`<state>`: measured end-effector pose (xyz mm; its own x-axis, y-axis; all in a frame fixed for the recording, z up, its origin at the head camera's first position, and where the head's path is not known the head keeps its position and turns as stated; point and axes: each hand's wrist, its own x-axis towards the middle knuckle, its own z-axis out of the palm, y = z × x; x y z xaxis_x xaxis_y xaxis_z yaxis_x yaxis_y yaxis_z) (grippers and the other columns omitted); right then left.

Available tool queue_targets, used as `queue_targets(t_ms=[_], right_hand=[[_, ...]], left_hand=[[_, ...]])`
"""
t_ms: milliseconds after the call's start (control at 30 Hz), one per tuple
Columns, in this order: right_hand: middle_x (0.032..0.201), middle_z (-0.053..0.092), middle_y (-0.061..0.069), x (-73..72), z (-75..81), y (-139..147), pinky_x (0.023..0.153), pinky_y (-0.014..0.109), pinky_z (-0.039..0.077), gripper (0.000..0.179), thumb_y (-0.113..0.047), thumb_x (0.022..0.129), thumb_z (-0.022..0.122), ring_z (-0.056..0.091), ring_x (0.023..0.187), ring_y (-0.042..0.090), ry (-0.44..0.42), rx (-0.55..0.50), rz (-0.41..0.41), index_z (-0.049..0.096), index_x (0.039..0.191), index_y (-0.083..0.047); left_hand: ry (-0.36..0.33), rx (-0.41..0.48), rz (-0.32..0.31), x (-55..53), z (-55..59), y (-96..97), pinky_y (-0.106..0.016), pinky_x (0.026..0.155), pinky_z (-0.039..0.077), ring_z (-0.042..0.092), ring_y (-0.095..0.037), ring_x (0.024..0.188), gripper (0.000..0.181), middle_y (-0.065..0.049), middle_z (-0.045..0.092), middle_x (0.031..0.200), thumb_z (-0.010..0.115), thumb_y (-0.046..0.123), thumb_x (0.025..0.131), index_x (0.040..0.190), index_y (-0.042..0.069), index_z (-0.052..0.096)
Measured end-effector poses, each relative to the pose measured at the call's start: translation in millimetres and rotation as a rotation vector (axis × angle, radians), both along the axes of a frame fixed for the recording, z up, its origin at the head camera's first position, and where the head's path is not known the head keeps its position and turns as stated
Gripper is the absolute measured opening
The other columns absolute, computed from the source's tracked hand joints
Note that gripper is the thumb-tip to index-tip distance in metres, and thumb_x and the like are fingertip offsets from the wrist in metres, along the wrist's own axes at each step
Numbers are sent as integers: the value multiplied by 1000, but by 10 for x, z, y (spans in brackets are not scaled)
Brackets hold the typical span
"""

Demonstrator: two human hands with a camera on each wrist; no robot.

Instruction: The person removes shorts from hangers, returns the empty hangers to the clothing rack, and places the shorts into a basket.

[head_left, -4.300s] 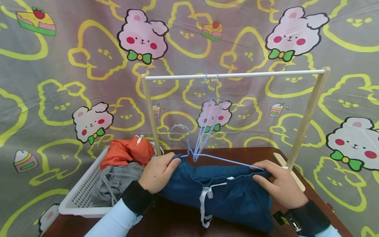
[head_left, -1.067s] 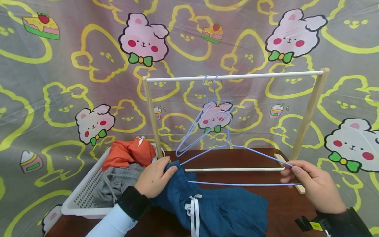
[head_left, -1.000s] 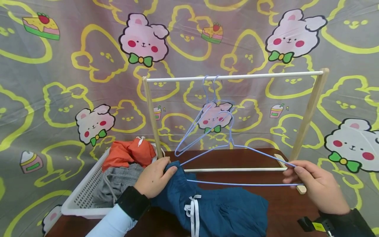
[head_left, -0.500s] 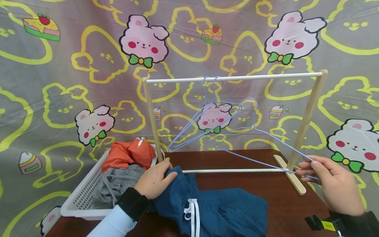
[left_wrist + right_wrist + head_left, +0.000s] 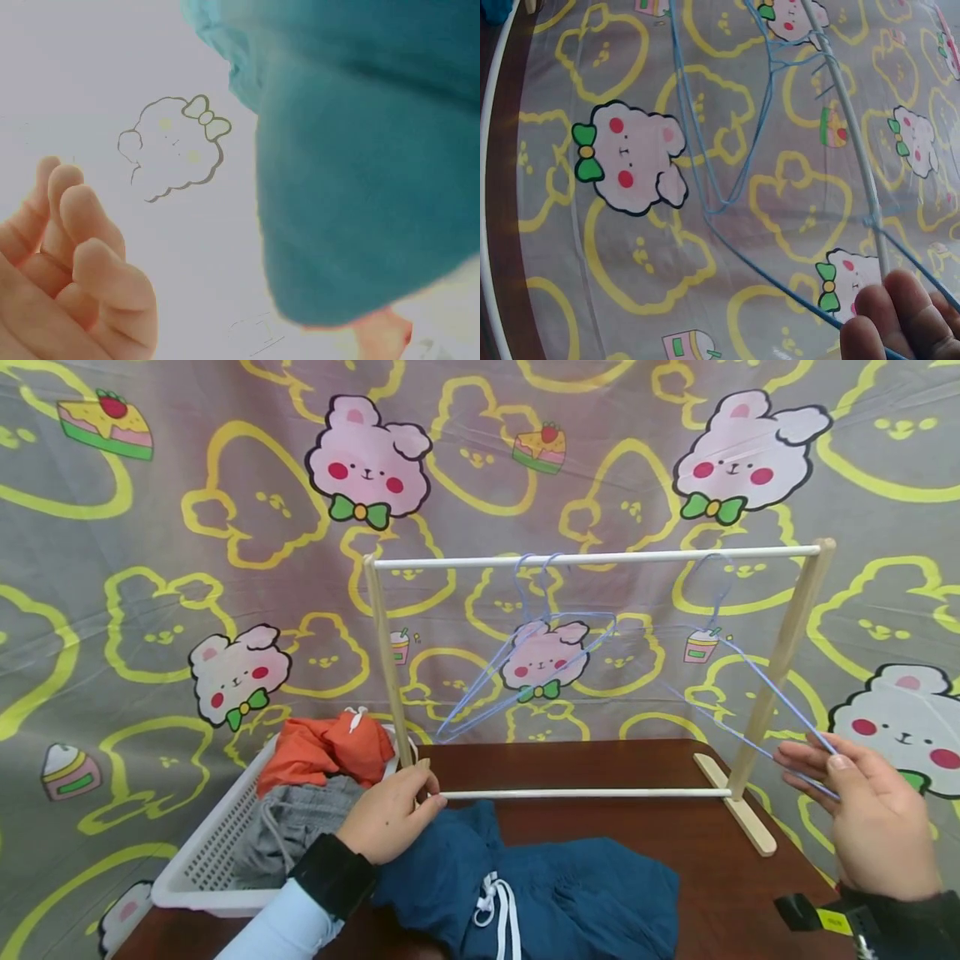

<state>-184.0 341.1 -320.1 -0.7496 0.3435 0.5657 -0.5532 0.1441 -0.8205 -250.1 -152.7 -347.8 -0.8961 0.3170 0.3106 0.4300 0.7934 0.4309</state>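
My right hand (image 5: 877, 814) holds one end of a thin blue-violet wire hanger (image 5: 780, 689) on the right. This hanger's hook overlaps the rack's white top rail (image 5: 622, 557); in the right wrist view its wire (image 5: 780, 281) runs from my fingers toward the rail. Dark blue drawstring shorts (image 5: 577, 893) lie crumpled on the table, their white cord (image 5: 501, 906) facing me. My left hand (image 5: 393, 814) is at their upper left edge. In the left wrist view its fingers (image 5: 82, 225) are loosely bent, apart from the blue cloth (image 5: 360, 187).
Two more wire hangers (image 5: 480, 681) hang from the middle of the rail. A white basket (image 5: 195, 860) with an orange garment (image 5: 326, 747) and a grey garment (image 5: 300, 822) stands at the left. The rack's foot (image 5: 742, 814) rests near the table's right side.
My right hand has drawn the hanger out of the shorts, rightward, and its hook is now up at the rail. The shorts' waistband has dropped from my left hand to the table.
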Motion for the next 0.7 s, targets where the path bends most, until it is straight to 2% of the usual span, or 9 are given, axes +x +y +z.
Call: queue_targets(t_ms=[67,133,200,267,367,467,567,700], right_hand=[[115,71,0,-17,39,-20,82,14,52,34,-13,110,38,70,101,7,47,-76,27,53,138,-1],[118,70,2,-38,89,-39,85,15,51,36,-13,110,37,69,102,8,45,-92,-1,50,141,0],[120,68,-1,-70,143,-54,88,14,49,37,-16,110,36,68,103,6,7,-47,-55,49,143,-3],[123,65,-2,-108,183,-60,89,12,47,38,-18,111,34,65,106,5,-6,3,-58,46,144,-5],[124,65,1,-177,208,-61,89,14,49,35,-15,111,34,64,110,8,54,-37,72,45,142,-4],[125,65,3,-229,191,-70,88,14,49,33,-13,111,35,64,112,9,84,-73,180,46,141,-4],[128,63,1,-256,154,-94,90,14,47,34,-13,111,35,63,114,6,49,-32,165,46,142,-5],[136,59,3,-268,112,-127,94,16,43,39,-16,111,33,60,118,6,-37,124,55,42,147,-4]], left_hand=[[12,-3,-3,4,35,-10,-29,63,48,53,-8,76,12,3,64,104,65,36,99,100,24,63],[30,-9,-4,4,64,-23,-29,64,48,53,-7,77,11,4,63,102,66,35,99,101,25,64],[37,-10,0,13,91,-39,-30,64,47,52,-7,77,9,6,61,95,67,34,99,100,25,63],[42,-7,10,22,105,-59,-30,64,47,52,-7,77,8,8,59,93,68,32,98,98,26,62],[31,5,24,41,113,-90,-31,64,47,52,-9,75,10,9,52,84,68,31,98,97,25,61],[24,7,36,55,108,-119,-32,63,46,51,-9,73,11,9,50,83,69,31,98,96,25,60],[18,5,41,66,105,-145,-32,62,46,52,-8,72,11,9,50,82,69,31,98,96,24,61],[8,4,50,81,108,-184,-31,62,46,52,-8,71,11,9,51,82,69,31,98,97,23,61]])
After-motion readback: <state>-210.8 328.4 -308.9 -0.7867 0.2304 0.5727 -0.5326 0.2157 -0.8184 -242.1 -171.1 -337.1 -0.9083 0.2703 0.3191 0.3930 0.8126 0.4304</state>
